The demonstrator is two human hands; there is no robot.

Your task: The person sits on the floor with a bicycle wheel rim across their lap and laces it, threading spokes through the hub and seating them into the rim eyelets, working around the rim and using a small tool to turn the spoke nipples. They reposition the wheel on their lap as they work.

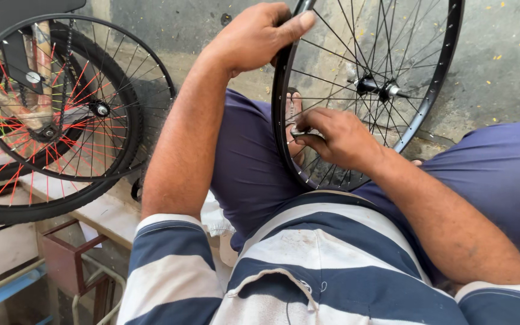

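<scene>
The top of the bare wheel rim (284, 90) runs out of the frame, and its lower arc sinks behind my striped shirt (326, 253), so I see only part of it. The rim stands upright between my knees, with its hub (373, 87) right of my hands. My left hand (257, 36) is closed over the rim's upper left edge, thumb laid along the metal. My right hand (335, 137) sits lower, inside the rim among the spokes (332, 57), fingers pinched around a small dark tool (299, 133) against the rim's inner side; its shape is hard to make out. Left of the rim, well apart, stand tyred wheels (61, 114) with coloured spokes, partly cut off.
</scene>
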